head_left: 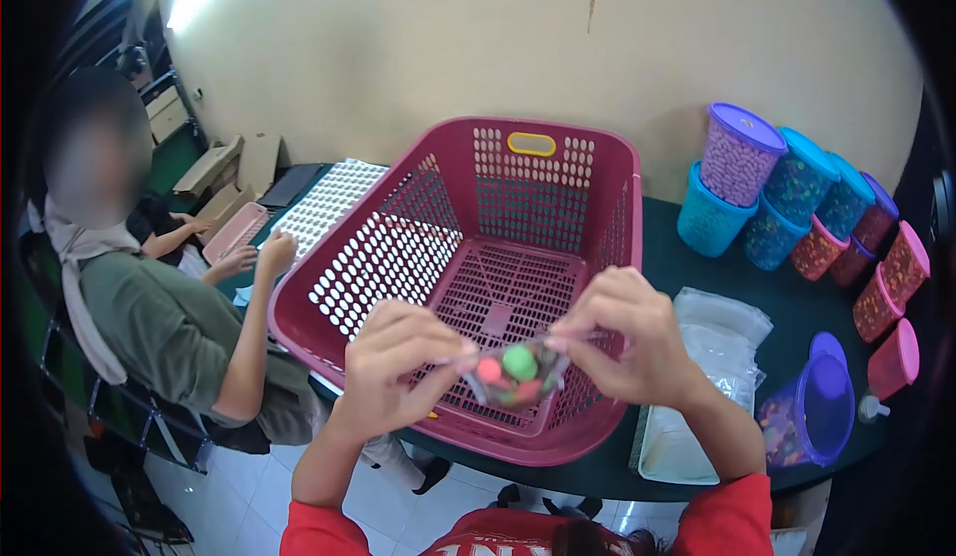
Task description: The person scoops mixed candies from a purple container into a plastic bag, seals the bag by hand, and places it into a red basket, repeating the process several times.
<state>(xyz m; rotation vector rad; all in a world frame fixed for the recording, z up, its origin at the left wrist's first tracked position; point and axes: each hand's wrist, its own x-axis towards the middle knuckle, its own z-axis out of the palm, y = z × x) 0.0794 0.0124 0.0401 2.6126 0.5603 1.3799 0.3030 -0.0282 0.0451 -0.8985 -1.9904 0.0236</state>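
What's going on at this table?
The person's left hand and right hand pinch the top corners of a small clear bag of colored pieces, held over a maroon basket. More clear bags lie to the right, near tubs of small pieces. A co-worker sits on the left.

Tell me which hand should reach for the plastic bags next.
Right, probably: the right hand is nearer the plastic bags. The left hand, farther off, could hold the filled bag that both now pinch.
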